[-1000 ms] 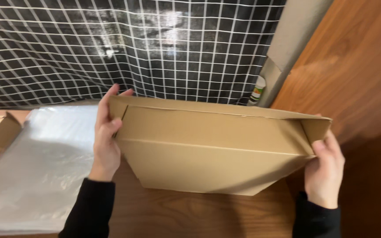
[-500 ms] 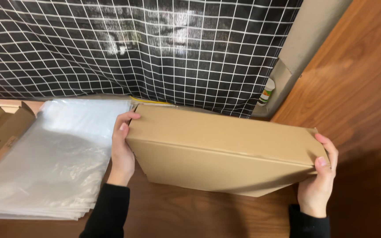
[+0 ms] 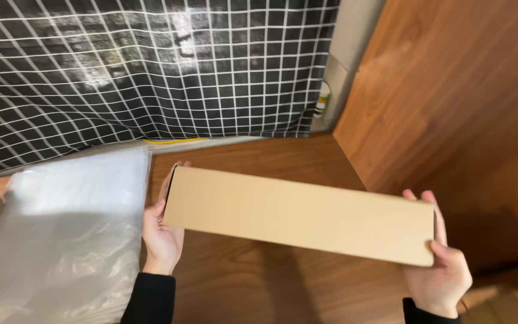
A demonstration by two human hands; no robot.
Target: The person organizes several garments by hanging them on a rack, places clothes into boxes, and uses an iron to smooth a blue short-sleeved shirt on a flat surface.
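Note:
A long flat brown cardboard box (image 3: 298, 214) is held above the wooden table (image 3: 253, 159), turned so that one narrow side faces me. My left hand (image 3: 162, 233) grips its left end, fingers behind and palm against the edge. The right end rests in my right hand (image 3: 442, 267), thumb on the near face and fingers curled over the top corner. Both sleeves are black.
A stack of clear plastic bags (image 3: 61, 234) lies on the table at the left. A black cloth with a white grid (image 3: 151, 66) hangs behind. A wooden panel (image 3: 451, 90) rises at the right, with a small bottle (image 3: 322, 102) in the corner.
The box has been closed flat, lifted and turned edge-on toward me. My view has shifted right, so the bags and cardboard at the left slid partly out of frame.

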